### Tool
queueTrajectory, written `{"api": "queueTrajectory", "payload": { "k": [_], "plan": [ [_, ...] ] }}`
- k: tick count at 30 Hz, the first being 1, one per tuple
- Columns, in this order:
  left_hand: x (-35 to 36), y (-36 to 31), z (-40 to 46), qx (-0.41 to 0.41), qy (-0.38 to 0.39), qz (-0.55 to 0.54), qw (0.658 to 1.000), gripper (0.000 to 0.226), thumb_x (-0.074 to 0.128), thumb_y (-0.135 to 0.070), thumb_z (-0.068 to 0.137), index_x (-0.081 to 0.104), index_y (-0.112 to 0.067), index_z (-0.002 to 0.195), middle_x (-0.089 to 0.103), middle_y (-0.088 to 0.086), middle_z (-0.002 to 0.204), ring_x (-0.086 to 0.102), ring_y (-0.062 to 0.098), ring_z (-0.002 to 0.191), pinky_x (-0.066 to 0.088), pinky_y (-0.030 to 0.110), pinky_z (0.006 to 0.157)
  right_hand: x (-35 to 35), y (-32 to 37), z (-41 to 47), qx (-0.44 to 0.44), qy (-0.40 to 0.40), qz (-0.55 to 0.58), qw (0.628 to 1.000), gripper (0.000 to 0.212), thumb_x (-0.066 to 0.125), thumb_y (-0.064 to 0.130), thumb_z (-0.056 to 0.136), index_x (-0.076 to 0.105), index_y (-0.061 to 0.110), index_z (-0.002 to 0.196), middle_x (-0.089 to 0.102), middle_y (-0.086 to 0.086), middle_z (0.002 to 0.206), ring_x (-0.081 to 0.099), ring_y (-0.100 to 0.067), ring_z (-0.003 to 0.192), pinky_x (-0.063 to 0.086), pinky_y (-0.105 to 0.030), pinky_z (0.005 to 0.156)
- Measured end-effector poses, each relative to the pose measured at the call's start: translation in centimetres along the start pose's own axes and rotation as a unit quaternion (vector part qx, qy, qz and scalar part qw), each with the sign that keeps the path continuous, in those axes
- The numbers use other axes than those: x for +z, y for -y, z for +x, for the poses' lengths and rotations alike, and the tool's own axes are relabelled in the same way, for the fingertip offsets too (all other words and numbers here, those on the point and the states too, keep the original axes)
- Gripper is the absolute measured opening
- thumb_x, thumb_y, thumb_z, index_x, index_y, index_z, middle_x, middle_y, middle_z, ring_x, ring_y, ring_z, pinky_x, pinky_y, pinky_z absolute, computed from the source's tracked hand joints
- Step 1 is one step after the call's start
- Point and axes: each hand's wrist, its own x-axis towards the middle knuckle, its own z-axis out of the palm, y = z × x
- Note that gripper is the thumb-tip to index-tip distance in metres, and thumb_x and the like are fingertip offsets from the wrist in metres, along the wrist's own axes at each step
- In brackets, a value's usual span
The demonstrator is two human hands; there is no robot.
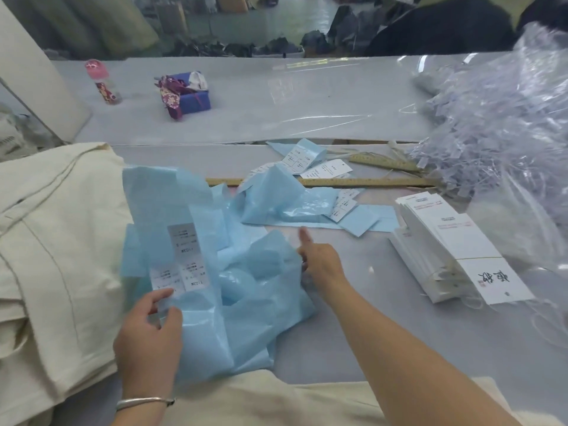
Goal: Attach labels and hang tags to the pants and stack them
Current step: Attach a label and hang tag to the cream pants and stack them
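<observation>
My left hand (150, 330) is pinching the lower edge of a blue label backing sheet (196, 272), thumb and fingers curled on it beside the white labels (181, 272). My right hand (319, 259) is gripping the crumpled sheet's far side, thumb raised. Cream pants (55, 241) are lying stacked just left; hang tags (455, 250) are sitting well right on the table (353, 333).

L hand (147, 329) low at left, back up, thumb + index fingertips (167, 293) pinched together, other fingers loosely curled; silver bangle (144, 402) on wrist. R arm bare, stretched fwd from lower right. R hand (318, 261) back up, index finger extended straight, rest curled under.
</observation>
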Motion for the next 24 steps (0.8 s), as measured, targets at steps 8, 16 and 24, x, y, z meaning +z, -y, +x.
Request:
{"api": "queueTrajectory", "payload": {
  "k": [8,16,24],
  "plan": [
    [1.4,-1.7,0.1,0.082,0.048,0.005,0.995,0.034,0.071,-0.001,0.078,0.069,-0.022,0.105,0.062,0.0,0.094,0.055,0.011,0.066,0.042,0.035,0.069,-6.1,0.7,8.2,-0.064,-0.135,-0.459,0.876,0.083,0.06,0.043,0.09,0.011,0.019,0.153,0.006,-0.007,0.161,0.007,-0.028,0.147,0.019,-0.041,0.116],
    [2.0,-1.7,2.2,0.088,0.014,-0.011,0.996,0.039,0.073,-0.004,0.077,0.063,-0.035,0.098,0.061,-0.001,0.097,0.057,0.01,0.072,0.036,0.001,0.062,-6.9,-0.2,9.7,-0.043,-0.069,-0.61,0.788,0.052,0.032,0.05,0.099,0.028,0.033,0.148,0.025,-0.013,0.152,0.028,-0.032,0.133,0.028,-0.042,0.104],
    [2.3,-0.5,3.2,0.104,-0.045,0.051,0.992,0.031,0.072,-0.006,0.079,0.069,-0.023,0.104,0.052,-0.003,0.098,0.053,0.016,0.075,0.044,0.027,0.077,-4.4,-2.7,0.9,-0.044,-0.029,-0.678,0.733,0.045,0.033,0.033,0.096,0.028,0.033,0.141,0.028,-0.017,0.143,0.032,-0.033,0.121,0.029,-0.043,0.096]
  ]
}}
